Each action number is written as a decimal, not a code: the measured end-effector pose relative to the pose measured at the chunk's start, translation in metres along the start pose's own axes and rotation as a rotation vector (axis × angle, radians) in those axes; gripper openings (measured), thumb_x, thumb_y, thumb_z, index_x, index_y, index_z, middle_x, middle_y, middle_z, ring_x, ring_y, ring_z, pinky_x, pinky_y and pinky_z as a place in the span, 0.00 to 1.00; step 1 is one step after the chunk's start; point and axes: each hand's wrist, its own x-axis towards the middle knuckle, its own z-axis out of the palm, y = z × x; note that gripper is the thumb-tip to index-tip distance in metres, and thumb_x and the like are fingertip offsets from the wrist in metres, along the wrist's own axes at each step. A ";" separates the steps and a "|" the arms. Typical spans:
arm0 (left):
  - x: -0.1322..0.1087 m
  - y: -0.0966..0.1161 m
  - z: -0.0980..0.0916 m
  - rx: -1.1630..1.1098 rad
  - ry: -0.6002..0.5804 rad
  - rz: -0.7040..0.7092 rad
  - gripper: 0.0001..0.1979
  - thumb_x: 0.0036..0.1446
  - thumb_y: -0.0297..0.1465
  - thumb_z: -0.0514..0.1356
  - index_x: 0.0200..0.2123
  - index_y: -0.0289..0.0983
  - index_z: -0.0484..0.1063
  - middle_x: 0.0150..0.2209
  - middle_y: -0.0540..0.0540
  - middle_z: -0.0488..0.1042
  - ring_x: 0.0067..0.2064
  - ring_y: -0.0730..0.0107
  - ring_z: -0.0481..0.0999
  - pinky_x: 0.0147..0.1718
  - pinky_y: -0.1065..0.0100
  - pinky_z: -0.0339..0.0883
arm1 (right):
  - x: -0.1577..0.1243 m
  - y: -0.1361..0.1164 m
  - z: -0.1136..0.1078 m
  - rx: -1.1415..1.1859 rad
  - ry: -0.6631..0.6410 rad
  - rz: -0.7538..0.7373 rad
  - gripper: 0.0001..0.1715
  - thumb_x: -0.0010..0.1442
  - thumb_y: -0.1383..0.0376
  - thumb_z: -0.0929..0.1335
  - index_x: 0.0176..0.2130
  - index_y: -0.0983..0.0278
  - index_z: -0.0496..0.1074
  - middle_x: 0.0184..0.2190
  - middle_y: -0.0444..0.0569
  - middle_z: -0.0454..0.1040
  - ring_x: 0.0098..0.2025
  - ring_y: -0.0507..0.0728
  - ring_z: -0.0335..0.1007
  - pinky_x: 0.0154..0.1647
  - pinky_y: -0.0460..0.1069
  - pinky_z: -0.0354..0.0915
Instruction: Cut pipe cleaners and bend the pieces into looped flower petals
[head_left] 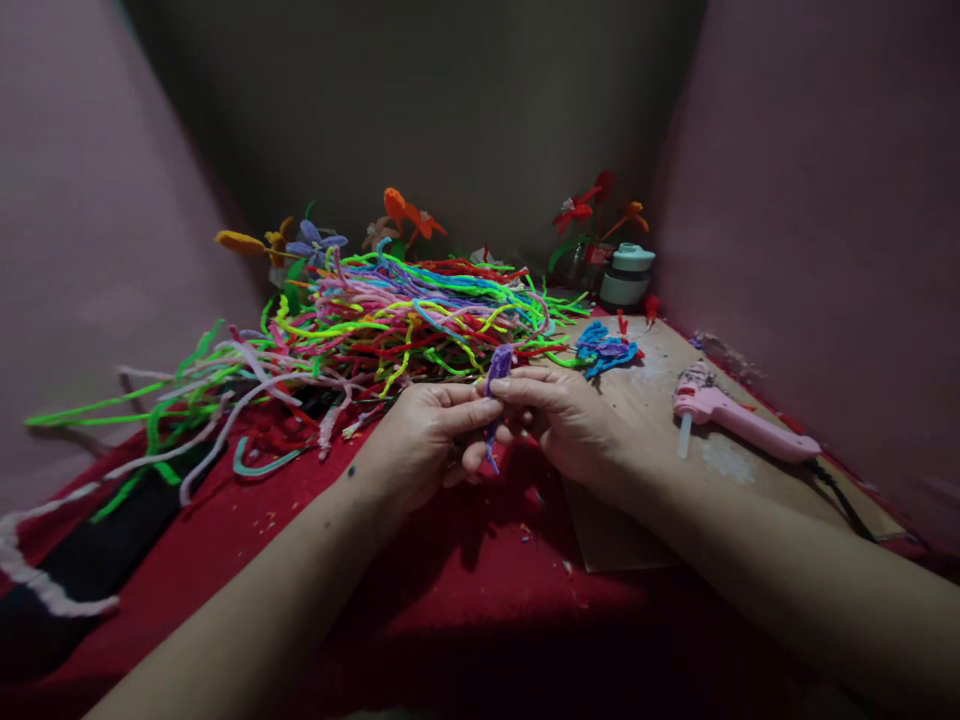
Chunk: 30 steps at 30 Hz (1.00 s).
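Observation:
Between my two hands is a purple pipe cleaner [500,364], bent into a narrow folded petal shape on top with a thin tail hanging below. My left hand [431,430] pinches it from the left between thumb and fingers. From the right, my right hand [566,415] pinches the same piece, its thumb and forefinger meeting the left fingertips. Part of the purple piece is hidden behind the fingers. Just beyond the hands lies a big heap of colourful pipe cleaners [420,310]. A blue and purple pipe-cleaner piece [604,348] rests to the right of the heap.
A pink glue gun [739,420] with a glue stick lies on a brown board [645,400] at the right. Pipe-cleaner flowers [409,212] and a lidded jar [627,275] stand at the back. Red cloth [420,590] covers the table; a black item [105,560] lies left.

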 end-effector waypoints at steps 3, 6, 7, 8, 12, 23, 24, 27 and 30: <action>-0.001 0.000 0.000 0.062 0.015 -0.008 0.12 0.52 0.36 0.60 0.23 0.32 0.71 0.10 0.53 0.63 0.11 0.84 0.57 0.11 0.78 0.43 | -0.001 -0.003 -0.001 -0.087 0.019 -0.069 0.11 0.49 0.60 0.71 0.24 0.66 0.72 0.19 0.41 0.67 0.21 0.47 0.59 0.23 0.46 0.54; -0.001 0.001 0.001 0.153 0.024 0.001 0.14 0.51 0.37 0.60 0.23 0.32 0.71 0.10 0.53 0.63 0.10 0.85 0.53 0.11 0.78 0.41 | 0.000 -0.002 -0.003 -0.125 0.035 -0.067 0.13 0.50 0.59 0.71 0.24 0.66 0.72 0.20 0.42 0.67 0.22 0.48 0.60 0.26 0.46 0.57; -0.001 0.002 0.001 0.185 0.020 -0.003 0.14 0.51 0.37 0.60 0.22 0.32 0.71 0.10 0.53 0.63 0.10 0.85 0.53 0.11 0.78 0.41 | 0.001 -0.001 -0.003 -0.122 0.045 -0.062 0.12 0.50 0.59 0.71 0.24 0.66 0.72 0.20 0.43 0.68 0.22 0.49 0.61 0.26 0.47 0.57; -0.001 0.004 0.001 0.224 0.010 -0.015 0.14 0.51 0.36 0.60 0.21 0.32 0.71 0.09 0.52 0.63 0.10 0.84 0.53 0.11 0.78 0.42 | 0.001 0.000 -0.003 -0.118 0.061 -0.059 0.12 0.49 0.60 0.71 0.24 0.66 0.72 0.20 0.43 0.68 0.22 0.49 0.61 0.26 0.47 0.58; -0.003 0.010 -0.003 0.381 -0.067 -0.084 0.14 0.51 0.35 0.59 0.20 0.31 0.71 0.09 0.52 0.63 0.10 0.84 0.53 0.10 0.78 0.42 | -0.002 0.004 0.003 -0.056 0.117 -0.021 0.09 0.46 0.63 0.72 0.23 0.67 0.72 0.19 0.44 0.69 0.21 0.49 0.62 0.24 0.47 0.57; -0.002 0.005 -0.007 0.420 -0.077 -0.080 0.12 0.51 0.35 0.56 0.21 0.34 0.68 0.15 0.51 0.67 0.12 0.82 0.56 0.12 0.76 0.44 | 0.003 -0.005 -0.001 -0.041 0.258 -0.017 0.12 0.43 0.62 0.73 0.20 0.66 0.69 0.16 0.39 0.63 0.19 0.47 0.53 0.23 0.46 0.49; -0.002 0.003 -0.007 0.466 -0.056 -0.044 0.12 0.51 0.35 0.56 0.20 0.35 0.66 0.16 0.52 0.67 0.13 0.81 0.57 0.13 0.76 0.46 | 0.005 -0.007 -0.002 -0.045 0.272 -0.015 0.12 0.44 0.62 0.73 0.20 0.66 0.69 0.16 0.39 0.62 0.19 0.47 0.53 0.23 0.46 0.48; -0.001 -0.003 -0.010 0.700 -0.030 0.158 0.12 0.52 0.32 0.55 0.18 0.37 0.62 0.16 0.54 0.62 0.17 0.79 0.58 0.18 0.75 0.50 | 0.008 -0.008 -0.004 -0.045 0.296 -0.001 0.11 0.43 0.62 0.73 0.21 0.66 0.69 0.17 0.39 0.62 0.19 0.47 0.52 0.22 0.47 0.47; -0.001 -0.005 -0.012 0.896 -0.061 0.258 0.12 0.51 0.29 0.53 0.17 0.37 0.62 0.17 0.54 0.59 0.21 0.77 0.57 0.20 0.74 0.50 | 0.009 -0.006 -0.005 -0.038 0.294 0.014 0.13 0.41 0.63 0.73 0.20 0.66 0.67 0.16 0.38 0.61 0.19 0.46 0.51 0.22 0.47 0.46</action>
